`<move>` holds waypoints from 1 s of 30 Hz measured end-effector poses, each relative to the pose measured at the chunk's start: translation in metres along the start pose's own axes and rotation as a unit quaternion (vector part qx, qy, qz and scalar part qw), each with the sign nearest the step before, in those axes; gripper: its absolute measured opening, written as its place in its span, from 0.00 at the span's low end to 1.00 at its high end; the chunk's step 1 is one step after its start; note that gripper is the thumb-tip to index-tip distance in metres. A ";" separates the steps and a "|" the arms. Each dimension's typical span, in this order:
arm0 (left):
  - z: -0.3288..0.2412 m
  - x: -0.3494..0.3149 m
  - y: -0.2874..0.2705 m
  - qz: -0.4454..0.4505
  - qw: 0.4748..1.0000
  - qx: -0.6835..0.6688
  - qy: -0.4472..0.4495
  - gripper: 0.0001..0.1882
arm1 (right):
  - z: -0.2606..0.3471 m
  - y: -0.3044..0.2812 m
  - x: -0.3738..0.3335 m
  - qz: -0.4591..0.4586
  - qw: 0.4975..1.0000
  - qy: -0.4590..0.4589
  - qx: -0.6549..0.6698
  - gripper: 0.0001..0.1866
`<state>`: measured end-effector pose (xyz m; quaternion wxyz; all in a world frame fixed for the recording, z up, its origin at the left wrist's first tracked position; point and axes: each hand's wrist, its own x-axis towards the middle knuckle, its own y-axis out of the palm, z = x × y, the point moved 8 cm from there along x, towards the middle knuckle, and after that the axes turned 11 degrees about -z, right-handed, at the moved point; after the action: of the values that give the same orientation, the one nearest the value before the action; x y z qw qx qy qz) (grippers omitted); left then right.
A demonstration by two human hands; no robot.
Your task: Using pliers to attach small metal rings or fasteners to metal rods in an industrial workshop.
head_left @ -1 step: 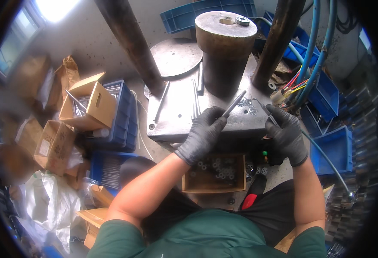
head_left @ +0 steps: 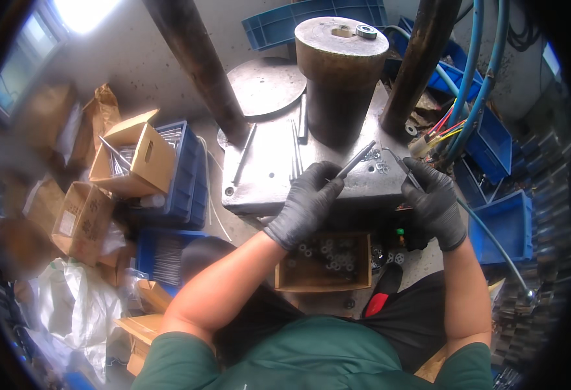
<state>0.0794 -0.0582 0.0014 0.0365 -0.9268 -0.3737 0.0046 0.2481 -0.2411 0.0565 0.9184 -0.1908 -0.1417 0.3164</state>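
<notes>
A thin grey metal shaft (head_left: 357, 161) slants up and away from my gloved left hand (head_left: 304, 203), whose fingers and thumb close round its near end. My right hand (head_left: 436, 207), also in a black glove, grips slim pliers (head_left: 401, 162) with a bent tip. The tip points toward the shaft's far end, with a small gap between them. Beneath these tips, several small metal rings (head_left: 381, 168) lie in a loose cluster on the steel plate (head_left: 253, 188). The pliers' handles are mostly hidden by my right hand.
Past my hands stands a thick steel cylinder (head_left: 337, 84) with a bearing (head_left: 366, 31) on top, between two dark posts (head_left: 198, 65). Loose rods (head_left: 244, 153) lie at left. A ring-filled box (head_left: 323, 283) sits below. Cartons (head_left: 149, 159) and blue bins (head_left: 503, 227) flank me.
The shaft's far end has dipped slightly toward me and to the right, closer to the pliers' tip. Both hands keep their grip and have barely moved.
</notes>
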 end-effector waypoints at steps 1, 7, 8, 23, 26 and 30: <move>-0.002 -0.002 0.001 0.004 1.000 0.007 -0.008 0.18 | -0.004 -0.002 0.001 -0.008 1.000 0.004 0.016 0.23; -0.016 -0.004 -0.003 0.001 0.994 0.102 0.037 0.18 | 0.012 -0.004 -0.002 0.081 0.993 -0.046 -0.067 0.24; -0.016 -0.004 -0.005 0.009 0.993 0.113 0.042 0.18 | 0.012 -0.006 -0.001 0.083 0.993 -0.046 -0.065 0.24; -0.014 -0.013 0.009 0.113 0.988 -0.090 0.056 0.29 | 0.026 0.034 -0.027 0.230 0.971 -0.053 -0.046 0.25; -0.011 -0.011 0.013 0.135 0.981 -0.127 0.061 0.31 | 0.030 0.042 -0.030 0.247 0.966 -0.064 -0.037 0.25; -0.011 -0.015 0.018 0.149 0.970 -0.190 0.034 0.32 | 0.030 0.048 -0.034 0.260 0.965 -0.035 -0.031 0.26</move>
<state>0.0813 -0.0821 0.0111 -0.1288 -0.9616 -0.2240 -0.0927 0.1859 -0.2197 0.0568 0.7929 -0.2381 -0.1287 0.5459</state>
